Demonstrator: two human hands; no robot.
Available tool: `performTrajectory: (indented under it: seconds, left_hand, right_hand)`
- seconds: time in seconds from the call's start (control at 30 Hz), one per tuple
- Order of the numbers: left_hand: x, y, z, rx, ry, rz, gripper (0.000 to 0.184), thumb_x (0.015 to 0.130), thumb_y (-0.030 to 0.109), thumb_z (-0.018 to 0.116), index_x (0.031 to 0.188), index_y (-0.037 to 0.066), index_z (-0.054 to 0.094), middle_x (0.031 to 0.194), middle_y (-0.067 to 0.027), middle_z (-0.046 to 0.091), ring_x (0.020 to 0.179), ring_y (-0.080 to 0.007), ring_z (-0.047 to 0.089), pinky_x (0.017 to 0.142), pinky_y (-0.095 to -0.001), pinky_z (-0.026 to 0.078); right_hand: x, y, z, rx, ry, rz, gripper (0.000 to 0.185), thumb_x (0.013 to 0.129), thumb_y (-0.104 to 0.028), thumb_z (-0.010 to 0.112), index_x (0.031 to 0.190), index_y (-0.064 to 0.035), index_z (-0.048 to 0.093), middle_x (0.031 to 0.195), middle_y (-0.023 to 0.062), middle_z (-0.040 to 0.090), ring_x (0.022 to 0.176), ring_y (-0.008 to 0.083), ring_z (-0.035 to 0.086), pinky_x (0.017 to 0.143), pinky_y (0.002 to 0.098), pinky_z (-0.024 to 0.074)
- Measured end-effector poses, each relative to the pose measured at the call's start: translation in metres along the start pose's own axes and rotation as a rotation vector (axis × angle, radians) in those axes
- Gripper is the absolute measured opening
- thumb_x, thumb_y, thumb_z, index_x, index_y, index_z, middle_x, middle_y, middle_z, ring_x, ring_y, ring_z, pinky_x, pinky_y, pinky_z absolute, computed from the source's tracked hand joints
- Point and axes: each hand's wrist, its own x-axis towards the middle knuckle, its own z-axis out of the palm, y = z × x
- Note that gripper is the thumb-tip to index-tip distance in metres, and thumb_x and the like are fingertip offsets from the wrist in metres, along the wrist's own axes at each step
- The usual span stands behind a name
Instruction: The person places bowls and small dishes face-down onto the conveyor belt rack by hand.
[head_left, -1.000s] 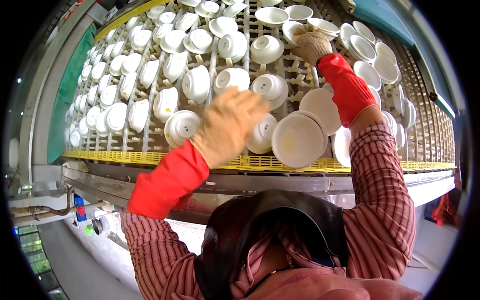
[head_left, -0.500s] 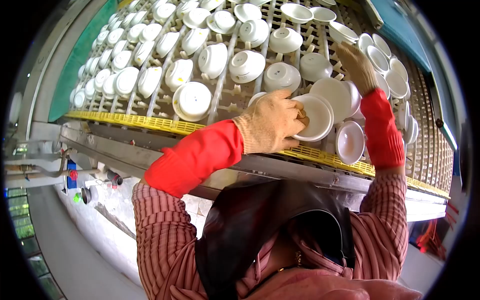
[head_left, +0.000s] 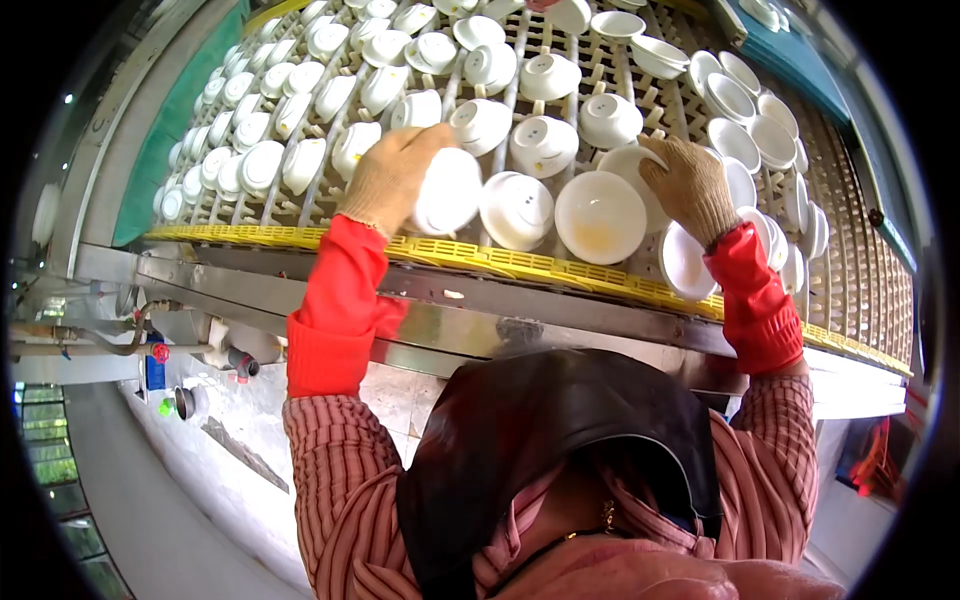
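My left hand (head_left: 398, 182), in a tan knit glove, is closed on a white bowl (head_left: 449, 195) at the rack's near edge. Its fingers wrap over the bowl's far left side. My right hand (head_left: 690, 190), gloved alike, grips the rim of another white bowl (head_left: 632, 172) with thumb and fingers. That bowl is partly covered by a front bowl (head_left: 600, 222) that faces me and has a yellowish patch inside. Between my hands an upturned bowl (head_left: 517, 210) shows its foot. Just below my right hand a tilted bowl (head_left: 686, 262) leans on the rack.
A wide pegged conveyor rack (head_left: 840, 260) carries rows of upturned white bowls (head_left: 327, 40) on the left and tilted ones (head_left: 771, 140) on the right. A yellow edge strip (head_left: 480, 257) and a metal ledge (head_left: 600, 318) run along my side. Pipes (head_left: 90, 345) stand at lower left.
My left hand has moved left from the stacked bowls and is now on a bowl there. My right hand has come down and nearer to me, onto a bowl rim. The stacked bowls are spread apart.
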Motion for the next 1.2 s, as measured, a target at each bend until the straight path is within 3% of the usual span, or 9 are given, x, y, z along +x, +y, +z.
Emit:
performTrajectory:
  seconds: [0.13,0.33,0.4,0.5,0.73,0.83,1.0,1.07,1.2]
  left_hand:
    - [0.004,-0.024,-0.007,1.037,0.152,0.24,0.051,0.109,0.051,0.056,0.111,0.006,0.08,0.107,-0.024,0.079,0.102,-0.0451,0.075,0.092,-0.0549,0.055]
    - [0.05,-0.023,-0.006,0.888,0.099,0.17,0.059,0.106,0.053,0.059,0.132,0.003,0.075,0.118,-0.0279,0.078,0.117,-0.0497,0.071,0.102,-0.0566,0.053]
    - [0.084,-0.038,0.0,0.766,0.152,0.004,0.076,0.103,0.062,0.06,0.152,0.006,0.061,0.142,-0.0309,0.069,0.135,-0.0493,0.063,0.116,-0.0542,0.047]
    - [0.115,-0.039,0.002,0.729,0.092,-0.084,0.087,0.103,0.068,0.058,0.165,0.009,0.047,0.158,-0.0313,0.059,0.148,-0.0487,0.054,0.123,-0.0526,0.042]
    - [0.098,-0.02,0.015,0.796,0.069,-0.059,0.085,0.101,0.064,0.064,0.16,0.004,0.051,0.152,-0.0327,0.063,0.139,-0.0511,0.062,0.12,-0.052,0.045]
    - [0.058,0.025,0.043,1.029,0.013,0.35,0.067,0.1,0.056,0.072,0.141,0.002,0.071,0.15,-0.0269,0.066,0.142,-0.0427,0.061,0.12,-0.048,0.048]
    - [-0.01,0.063,0.112,0.559,-0.444,1.044,0.052,0.094,0.05,0.083,0.114,0.002,0.077,0.118,-0.0194,0.073,0.118,-0.0421,0.069,0.105,-0.0506,0.054]
    - [-0.017,0.058,0.134,0.735,-0.411,1.236,0.055,0.095,0.056,0.077,0.11,0.003,0.077,0.108,-0.0171,0.073,0.111,-0.0399,0.07,0.103,-0.0511,0.053]
    - [0.005,0.032,0.157,0.601,-0.493,1.049,0.05,0.094,0.053,0.077,0.103,0.004,0.079,0.099,-0.0146,0.076,0.107,-0.0361,0.072,0.107,-0.0486,0.05]
  right_hand:
    - [0.016,0.005,-0.034,0.053,0.04,0.125,0.042,0.102,-0.035,0.071,0.136,-0.0112,0.078,0.114,0.0197,0.08,0.107,0.0375,0.078,0.096,0.0483,0.0614]
    - [0.084,0.063,-0.064,-0.208,0.544,-0.076,0.041,0.106,-0.037,0.07,0.141,-0.0169,0.074,0.114,0.0203,0.078,0.104,0.0375,0.077,0.087,0.0491,0.0617]
    - [0.102,0.049,-0.062,-0.216,0.591,-0.056,0.058,0.089,-0.033,0.082,0.14,-0.0077,0.068,0.099,0.0239,0.075,0.095,0.0439,0.074,0.084,0.0498,0.0593]
    - [0.087,0.048,-0.026,-0.245,0.257,-0.074,0.047,0.101,-0.036,0.076,0.14,-0.0101,0.07,0.113,0.0208,0.078,0.105,0.0402,0.076,0.09,0.0512,0.0612]
    - [0.009,0.062,-0.007,0.005,-0.023,0.248,0.045,0.104,-0.041,0.07,0.136,-0.0098,0.071,0.112,0.0226,0.08,0.103,0.0399,0.078,0.09,0.0516,0.0611]
    - [0.001,0.072,-0.009,0.019,-0.023,0.26,0.043,0.106,-0.041,0.067,0.136,-0.0103,0.071,0.109,0.023,0.08,0.099,0.0411,0.078,0.088,0.0524,0.0612]
    - [-0.013,0.061,-0.009,-0.029,0.082,0.112,0.052,0.105,-0.043,0.07,0.137,-0.0025,0.064,0.104,0.0235,0.08,0.093,0.0443,0.078,0.086,0.0533,0.0608]
    - [-0.019,0.03,-0.015,-0.043,0.047,0.024,0.057,0.101,-0.038,0.076,0.144,-0.0044,0.06,0.134,0.0234,0.074,0.124,0.044,0.07,0.111,0.0532,0.0524]
    - [-0.041,0.028,0.004,0.019,0.098,-0.238,0.072,0.096,-0.032,0.083,0.156,-0.0052,0.053,0.157,0.0191,0.063,0.152,0.038,0.053,0.135,0.0552,0.0315]
